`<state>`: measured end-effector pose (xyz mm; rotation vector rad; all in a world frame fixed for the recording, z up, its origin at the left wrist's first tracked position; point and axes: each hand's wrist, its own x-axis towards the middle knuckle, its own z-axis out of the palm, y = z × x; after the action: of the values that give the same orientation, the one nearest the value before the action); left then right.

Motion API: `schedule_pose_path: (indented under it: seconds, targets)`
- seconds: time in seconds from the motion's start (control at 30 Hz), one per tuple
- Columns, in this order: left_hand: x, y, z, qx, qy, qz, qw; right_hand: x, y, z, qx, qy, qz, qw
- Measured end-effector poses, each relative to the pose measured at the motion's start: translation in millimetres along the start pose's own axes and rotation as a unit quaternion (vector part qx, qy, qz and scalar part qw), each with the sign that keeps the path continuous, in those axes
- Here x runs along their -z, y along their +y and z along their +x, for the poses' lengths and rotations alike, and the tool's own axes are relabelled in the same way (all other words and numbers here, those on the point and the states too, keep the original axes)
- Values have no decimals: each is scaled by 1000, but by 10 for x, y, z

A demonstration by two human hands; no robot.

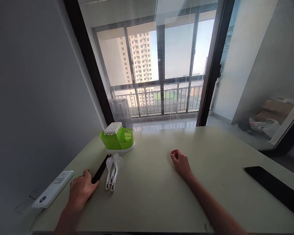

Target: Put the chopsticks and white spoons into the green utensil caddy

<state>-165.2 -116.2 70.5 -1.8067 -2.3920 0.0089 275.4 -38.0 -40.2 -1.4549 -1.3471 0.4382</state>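
My left hand [81, 188] lies palm down on the pale table [156, 195], fingers spread, its fingertips touching the near end of a bundle of black chopsticks [101, 168]. Right beside the chopsticks lie three white spoons [113, 171], bowls pointing away from me. Behind them stands a green cutlery drainer [117, 138] with a white slotted top. My right hand [180, 161] rests on the table's middle, fingers curled loosely inward, nothing visible in it.
A white remote-like device [53, 188] lies at the table's left edge. A black flat object [275, 187] sits at the right edge. A translucent container [120, 112] stands behind the drainer, by the glass balcony door. The grey wall runs along the left.
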Motion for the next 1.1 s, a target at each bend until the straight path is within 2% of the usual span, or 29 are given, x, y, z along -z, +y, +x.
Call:
schedule_pose_path:
  seconds: [0.37,0.6,1.1]
  targets:
    - [56,2,38,-3,-13,2,1000,-14,7,4,3,-2,-1,1000]
    - [170,29,51,8,-55,9,998,-16,8,1,3,-4,-3,1000]
    - [280,18,187,19,-82,19,996,-8,-8,1,0,-5,-3,1000]
